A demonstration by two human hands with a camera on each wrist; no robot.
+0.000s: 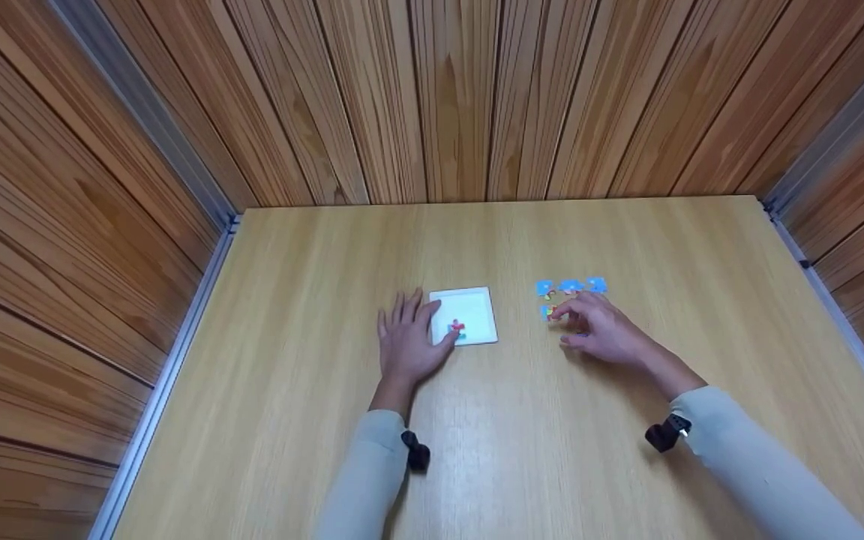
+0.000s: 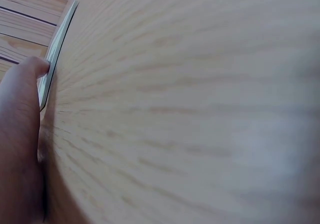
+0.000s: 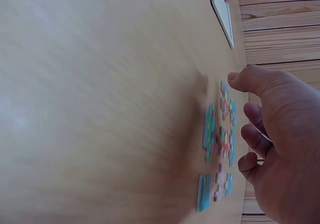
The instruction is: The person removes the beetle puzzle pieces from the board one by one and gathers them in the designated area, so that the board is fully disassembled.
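Note:
A square white puzzle tray (image 1: 475, 304) lies on the table with a small red and teal puzzle piece (image 1: 457, 325) at its lower left. My left hand (image 1: 411, 341) rests with spread fingers along the tray's left side, its thumb over the near rim beside that piece. To the right, my right hand (image 1: 603, 330) hovers over several loose puzzle pieces (image 1: 570, 286). In the right wrist view its thumb and bent fingers are apart, and nothing shows between them. A teal and green piece (image 3: 209, 129) lies below that hand; in the head view the hand covers some pieces.
The pale wooden table (image 1: 312, 315) runs up to a wood-plank wall (image 1: 454, 105) at the back. Plank walls with grey metal frame bars (image 1: 177, 360) bound the left and right sides. A small black camera sits on each wrist.

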